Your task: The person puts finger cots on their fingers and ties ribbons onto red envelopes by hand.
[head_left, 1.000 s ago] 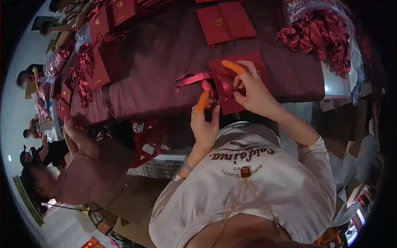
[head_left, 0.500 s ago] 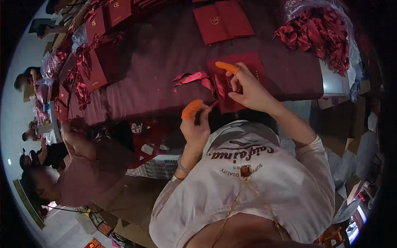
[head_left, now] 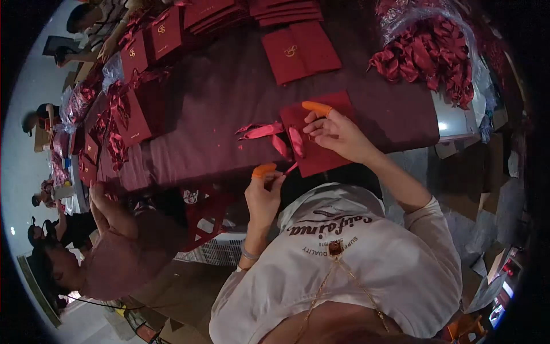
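Observation:
A dark red paper bag or folder (head_left: 322, 155) lies at the table's near edge, in front of my body. Glossy red ribbon (head_left: 260, 132) trails left from its left side, with a loop standing up on its face. My left hand (head_left: 264, 194), an orange cot on one finger, pinches a ribbon end just off the lower left corner. Over the upper part of the red piece is my right hand (head_left: 342, 136), its fingers loosely bent and apart, the cot-covered finger stretched out. I see nothing held in it.
A similar red piece with a gold logo (head_left: 301, 53) lies further back, near stacked red ones (head_left: 212, 16). A plastic bag of red ribbons (head_left: 429, 57) stands at the right. At the left, a person (head_left: 120, 246) sits at the table, with ribbons and red pieces nearby.
My left hand has drawn slightly down and left with the ribbon end. The right fingers have spread a little. A ribbon loop now shows on the red piece; the whole view has shifted slightly.

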`<action>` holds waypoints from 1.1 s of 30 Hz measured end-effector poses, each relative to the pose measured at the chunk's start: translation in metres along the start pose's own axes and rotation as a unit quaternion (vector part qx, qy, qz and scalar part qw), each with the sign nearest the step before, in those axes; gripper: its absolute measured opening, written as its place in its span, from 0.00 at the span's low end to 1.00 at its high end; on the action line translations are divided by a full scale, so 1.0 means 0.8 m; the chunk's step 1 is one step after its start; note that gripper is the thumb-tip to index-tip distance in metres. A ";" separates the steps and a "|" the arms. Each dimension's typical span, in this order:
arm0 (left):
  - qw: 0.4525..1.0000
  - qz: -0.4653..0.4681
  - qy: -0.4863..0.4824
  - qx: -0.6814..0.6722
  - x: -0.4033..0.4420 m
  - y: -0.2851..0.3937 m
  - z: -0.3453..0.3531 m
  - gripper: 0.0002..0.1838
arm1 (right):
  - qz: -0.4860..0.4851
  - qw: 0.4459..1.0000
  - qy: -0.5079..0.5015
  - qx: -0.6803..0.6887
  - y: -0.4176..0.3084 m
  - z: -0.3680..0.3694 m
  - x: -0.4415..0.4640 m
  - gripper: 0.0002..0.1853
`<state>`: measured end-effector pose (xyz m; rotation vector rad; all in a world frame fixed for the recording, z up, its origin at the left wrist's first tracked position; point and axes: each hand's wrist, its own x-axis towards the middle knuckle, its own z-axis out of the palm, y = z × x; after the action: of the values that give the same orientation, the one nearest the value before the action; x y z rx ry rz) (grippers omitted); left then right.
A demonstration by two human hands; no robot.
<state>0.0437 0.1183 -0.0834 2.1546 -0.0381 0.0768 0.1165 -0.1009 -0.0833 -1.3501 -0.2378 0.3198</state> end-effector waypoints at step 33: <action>0.976 0.145 0.162 -0.009 0.265 0.046 0.069 0.33 | -0.255 0.919 0.269 -0.137 -0.202 -0.168 0.306 0.30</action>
<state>0.2551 0.0529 -0.0685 2.0792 -0.1628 0.5935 0.4065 -0.1659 0.0432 -1.5400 -0.1653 -0.5407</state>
